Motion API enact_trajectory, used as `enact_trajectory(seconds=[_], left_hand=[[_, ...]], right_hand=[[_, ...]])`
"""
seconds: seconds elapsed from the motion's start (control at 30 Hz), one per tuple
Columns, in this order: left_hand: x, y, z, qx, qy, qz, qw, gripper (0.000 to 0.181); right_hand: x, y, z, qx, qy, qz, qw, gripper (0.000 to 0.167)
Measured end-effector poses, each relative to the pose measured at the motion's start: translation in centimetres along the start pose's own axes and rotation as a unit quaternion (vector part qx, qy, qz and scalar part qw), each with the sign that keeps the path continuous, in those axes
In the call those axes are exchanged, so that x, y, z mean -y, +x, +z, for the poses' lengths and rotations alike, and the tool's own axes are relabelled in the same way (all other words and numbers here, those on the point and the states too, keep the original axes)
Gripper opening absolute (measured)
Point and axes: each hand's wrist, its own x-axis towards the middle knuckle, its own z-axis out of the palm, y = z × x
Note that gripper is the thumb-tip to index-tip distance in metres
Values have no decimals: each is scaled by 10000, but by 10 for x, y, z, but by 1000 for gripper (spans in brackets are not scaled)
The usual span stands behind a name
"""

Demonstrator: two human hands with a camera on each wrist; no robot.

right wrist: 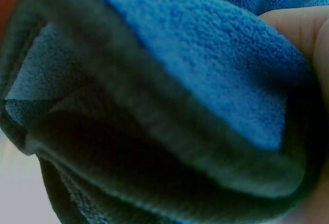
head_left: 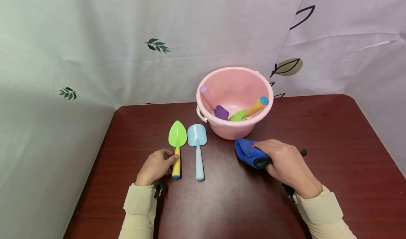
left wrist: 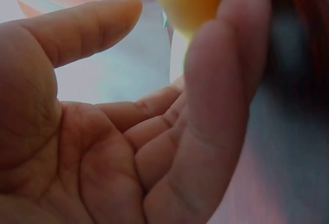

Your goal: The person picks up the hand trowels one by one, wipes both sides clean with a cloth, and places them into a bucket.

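A green trowel (head_left: pixel 177 134) with a yellow handle lies at left-centre on the table, a light blue shovel (head_left: pixel 198 158) beside it on the right. My left hand (head_left: pixel 157 165) has thumb and fingers around the yellow handle. In the left wrist view, the yellow handle (left wrist: pixel 190 0) shows blurred at the fingertips of my left hand (left wrist: pixel 123 126). My right hand (head_left: pixel 287 163) grips a folded blue cloth (head_left: pixel 248 152) with dark edging, just in front of the bucket. That cloth (right wrist: pixel 205 59) fills most of the right wrist view, its dark-edged folds bunched; its underside is hidden.
A pink bucket (head_left: pixel 236 129) with a white handle stands at the back centre. Inside lean a purple tool (head_left: pixel 221 112) with a pink handle and a green tool (head_left: pixel 238 115) with an orange handle. A patterned pale curtain (head_left: pixel 177 73) hangs behind the dark red table (head_left: pixel 339 133).
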Motion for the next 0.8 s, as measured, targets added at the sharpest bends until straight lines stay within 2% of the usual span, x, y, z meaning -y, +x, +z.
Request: enact_trajectory(seconds=[0.23,0.5,0.8], left_hand=[[4,3,4,34,-652,-143,9978,39],[10,9,6,83,-1360,-291,9902,38],[13,10,6,90,-1552,-318,9873,35]], right_hand=[[0,1,-1,2,1,-1,10000,48],[0,1,-1,-18,77,-37,10000,50],[0,1,-2,-30,65,6,10000,50]])
